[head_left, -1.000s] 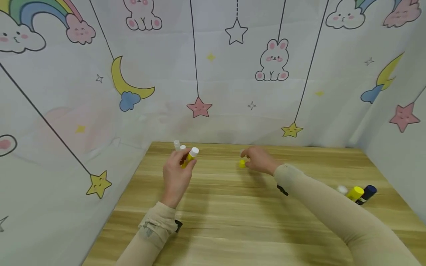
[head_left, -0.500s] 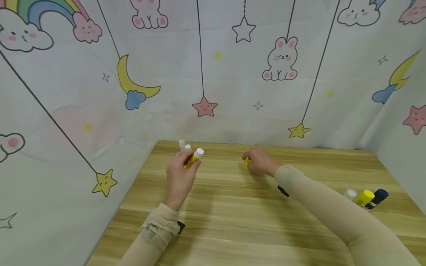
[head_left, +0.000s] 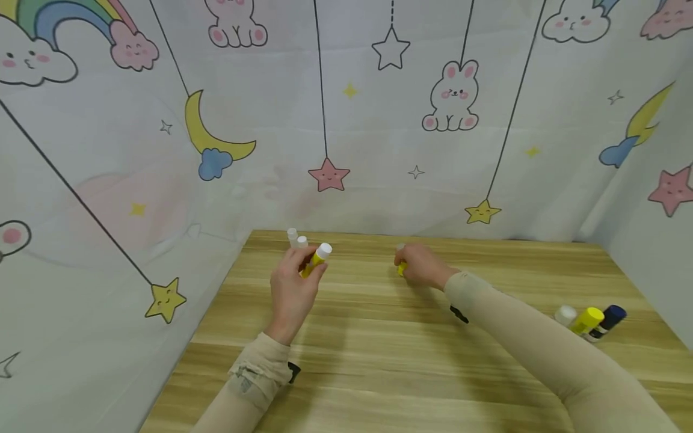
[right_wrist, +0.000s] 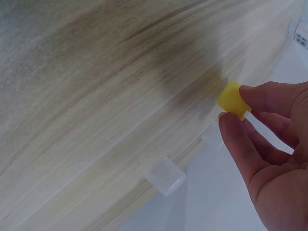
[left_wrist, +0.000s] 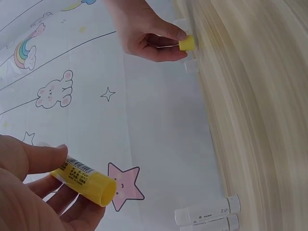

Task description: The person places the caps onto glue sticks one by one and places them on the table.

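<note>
Arms (head_left: 530, 337) are hovering over the table (head_left: 368, 373). The left hand (head_left: 292, 285) is gripping a yellow tube (left_wrist: 84, 180), the right hand (head_left: 425, 266) pinching a cap (right_wrist: 233, 100).

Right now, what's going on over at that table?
Someone's left grip is holding a yellow tube with a white end. The right grip is pinching a small yellow cap, apart from the tube. Two small whitish pieces are near that cap. Two white tubes stand at the table's far left, and three more tubes, with white, yellow and dark blue tops, are on the right, partly behind a sleeve.
</note>
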### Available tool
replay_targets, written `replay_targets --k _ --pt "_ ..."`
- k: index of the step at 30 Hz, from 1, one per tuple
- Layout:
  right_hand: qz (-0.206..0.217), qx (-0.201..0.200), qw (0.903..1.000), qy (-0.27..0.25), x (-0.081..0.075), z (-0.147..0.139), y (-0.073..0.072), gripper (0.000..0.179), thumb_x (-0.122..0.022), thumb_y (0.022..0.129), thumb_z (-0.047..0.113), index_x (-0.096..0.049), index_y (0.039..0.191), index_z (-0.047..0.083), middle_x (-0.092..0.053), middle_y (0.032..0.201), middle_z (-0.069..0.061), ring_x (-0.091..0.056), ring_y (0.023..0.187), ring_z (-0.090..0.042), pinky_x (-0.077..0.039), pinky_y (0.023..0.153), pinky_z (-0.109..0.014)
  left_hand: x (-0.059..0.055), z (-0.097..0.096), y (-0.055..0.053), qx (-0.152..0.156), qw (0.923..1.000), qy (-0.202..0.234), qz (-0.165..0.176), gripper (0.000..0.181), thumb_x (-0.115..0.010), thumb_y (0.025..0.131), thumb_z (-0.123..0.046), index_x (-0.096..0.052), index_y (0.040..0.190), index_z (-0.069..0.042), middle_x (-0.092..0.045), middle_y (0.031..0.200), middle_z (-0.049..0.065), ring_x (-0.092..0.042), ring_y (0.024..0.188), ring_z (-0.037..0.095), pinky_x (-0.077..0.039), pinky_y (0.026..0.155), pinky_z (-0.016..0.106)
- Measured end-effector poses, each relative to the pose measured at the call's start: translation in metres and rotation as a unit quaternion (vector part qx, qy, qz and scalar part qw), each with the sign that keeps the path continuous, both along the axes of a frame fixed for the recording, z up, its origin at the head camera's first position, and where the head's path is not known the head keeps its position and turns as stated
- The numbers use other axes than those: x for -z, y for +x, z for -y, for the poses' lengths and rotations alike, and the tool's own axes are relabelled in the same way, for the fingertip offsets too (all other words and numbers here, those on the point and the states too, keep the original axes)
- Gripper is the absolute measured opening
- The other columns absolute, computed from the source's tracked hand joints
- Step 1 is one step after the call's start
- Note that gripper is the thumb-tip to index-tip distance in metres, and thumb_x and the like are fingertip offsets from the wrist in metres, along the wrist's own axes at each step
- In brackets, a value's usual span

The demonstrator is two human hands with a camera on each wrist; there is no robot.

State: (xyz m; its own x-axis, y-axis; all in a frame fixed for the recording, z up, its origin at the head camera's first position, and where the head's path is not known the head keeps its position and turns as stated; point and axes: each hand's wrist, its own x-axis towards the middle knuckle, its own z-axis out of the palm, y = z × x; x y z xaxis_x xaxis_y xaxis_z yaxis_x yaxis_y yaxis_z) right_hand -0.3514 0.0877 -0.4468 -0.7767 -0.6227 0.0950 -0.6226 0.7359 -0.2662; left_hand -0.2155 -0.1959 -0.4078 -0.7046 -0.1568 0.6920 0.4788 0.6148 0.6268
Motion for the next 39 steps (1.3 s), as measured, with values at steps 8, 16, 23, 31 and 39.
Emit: replay_targets --k 8,16,23,31,39 --pt "0.006 0.019 0.9996 -0.021 -0.009 -0.010 0.009 0.029 -0.065 0.085 -0.008 -0.075 0.111 0.001 -0.070 0.110 -0.012 -0.065 0.105 -0.030 -0.054 0.088 -0.046 -0.001 -0.007 -0.002 0.009 0.9999 0.004 0.003 0.033 -0.085 0.080 -0.006 -0.074 0.111 -0.003 -0.067 0.100 0.010 -0.066 0.086 0.027 -0.057 0.076 0.042" --pt "-0.009 0.038 0.9986 -0.035 -0.026 -0.019 0.022 0.029 -0.069 0.085 -0.003 -0.075 0.113 0.003 -0.069 0.106 -0.009 -0.066 0.095 -0.024 -0.056 0.081 -0.040 -0.001 -0.011 -0.003 0.016 0.9998 0.004 0.008 0.031 -0.084 0.081 -0.006 -0.074 0.111 -0.002 -0.066 0.101 0.009 -0.067 0.089 0.026 -0.058 0.078 0.042" --pt "-0.028 0.053 0.9961 -0.064 -0.042 -0.030 0.037 0.026 -0.073 0.086 0.000 -0.076 0.111 0.005 -0.068 0.104 -0.007 -0.065 0.087 -0.020 -0.057 0.075 -0.035 0.000 -0.016 -0.007 0.030 0.9994 0.001 0.019 0.031 -0.084 0.083 -0.007 -0.074 0.112 -0.004 -0.064 0.098 0.008 -0.065 0.089 0.025 -0.057 0.080 0.041" --pt "-0.039 0.084 0.9920 -0.087 -0.052 -0.041 0.051 0.024 -0.075 0.088 0.005 -0.075 0.112 0.010 -0.065 0.104 -0.002 -0.061 0.084 -0.015 -0.055 0.072 -0.032 -0.001 -0.026 -0.010 0.039 0.9989 0.006 0.025 0.032 -0.084 0.082 -0.004 -0.074 0.112 -0.005 -0.065 0.099 0.007 -0.065 0.089 0.025 -0.057 0.080 0.042" --pt "-0.055 0.088 0.9860 -0.131 -0.061 -0.054 0.063 0.023 -0.074 0.087 0.003 -0.076 0.110 0.008 -0.066 0.102 -0.002 -0.062 0.084 -0.015 -0.055 0.073 -0.032 0.000 -0.039 -0.016 0.049 0.9986 -0.007 0.020 0.032 -0.084 0.081 -0.003 -0.074 0.111 -0.006 -0.068 0.103 0.008 -0.065 0.091 0.025 -0.057 0.078 0.042"
